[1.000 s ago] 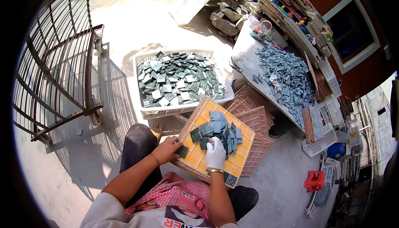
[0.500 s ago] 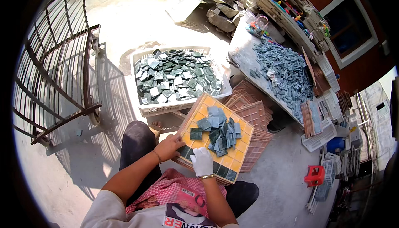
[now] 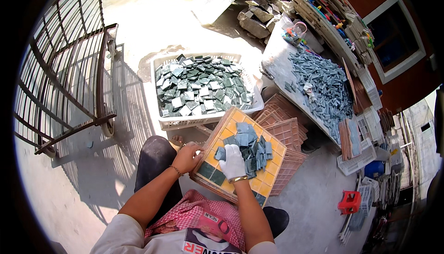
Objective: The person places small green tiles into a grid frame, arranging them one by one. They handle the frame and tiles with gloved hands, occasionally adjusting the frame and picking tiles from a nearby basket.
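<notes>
A yellow gridded tray [image 3: 269, 173] tops a stack of trays at my lap. My left hand [image 3: 187, 157], bare, is closed against its left edge with fingers bent. Loose grey-green stone tiles [image 3: 262, 150] lie heaped mid-tray. My right hand [image 3: 232, 163], in a white glove, is over the heap's left side, closed at a grey stone tile [image 3: 220, 153]; the grip is partly hidden. Dark green tiles [image 3: 217, 176] sit in the grid along the near edge, part of that row being behind my right hand and wrist.
Beyond the tray stands a white basket [image 3: 167, 123] full of square tiles. Reddish gridded trays [image 3: 283, 131] are piled right of it. A table [image 3: 274, 64] with many narrow stone strips is at the right. A barred metal cart [image 3: 99, 78] stands left, a red stool [image 3: 349, 202] at lower right.
My right hand has moved up from the near row to the heap's left side. The tile there now looks lighter and turned. My left hand has drawn back from the near-row tile to the tray edge.
</notes>
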The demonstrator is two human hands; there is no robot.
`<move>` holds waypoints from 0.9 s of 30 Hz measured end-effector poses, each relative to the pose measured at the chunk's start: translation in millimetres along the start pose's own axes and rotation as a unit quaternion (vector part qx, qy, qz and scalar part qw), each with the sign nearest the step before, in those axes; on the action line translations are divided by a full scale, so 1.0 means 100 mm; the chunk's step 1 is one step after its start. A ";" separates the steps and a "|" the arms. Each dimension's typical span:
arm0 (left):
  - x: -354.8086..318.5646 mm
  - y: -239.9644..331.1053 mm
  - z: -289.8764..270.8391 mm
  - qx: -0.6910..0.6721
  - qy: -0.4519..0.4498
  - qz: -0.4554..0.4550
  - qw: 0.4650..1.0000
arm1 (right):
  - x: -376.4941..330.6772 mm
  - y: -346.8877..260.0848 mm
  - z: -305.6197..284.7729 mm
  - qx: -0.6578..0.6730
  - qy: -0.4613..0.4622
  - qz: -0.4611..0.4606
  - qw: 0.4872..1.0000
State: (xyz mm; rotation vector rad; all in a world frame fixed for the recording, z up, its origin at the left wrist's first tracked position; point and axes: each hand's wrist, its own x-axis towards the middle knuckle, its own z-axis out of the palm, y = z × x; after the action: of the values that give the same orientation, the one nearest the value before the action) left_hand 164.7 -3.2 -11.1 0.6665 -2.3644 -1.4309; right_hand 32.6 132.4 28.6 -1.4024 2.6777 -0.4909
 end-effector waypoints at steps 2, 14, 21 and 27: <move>0.03 -0.02 0.02 0.000 0.011 0.005 1.000 | -0.05 -0.01 0.07 0.051 -0.003 0.010 0.999; 0.02 0.06 0.13 0.042 -0.002 0.081 0.996 | 0.08 0.00 -0.11 -0.011 0.084 -0.024 0.996; 0.09 0.08 0.20 0.020 0.030 0.015 0.999 | 0.36 -0.02 -0.12 -0.197 -0.017 0.126 0.972; 0.07 0.02 0.17 -0.010 0.039 0.007 0.999 | 0.00 0.05 -0.21 -0.109 0.031 0.026 0.993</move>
State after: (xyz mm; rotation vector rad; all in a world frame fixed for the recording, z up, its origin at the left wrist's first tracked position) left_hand 150.5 7.0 -17.5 0.6878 -2.2875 -1.3952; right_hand 23.8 139.8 46.9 -1.3825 2.8837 -0.2477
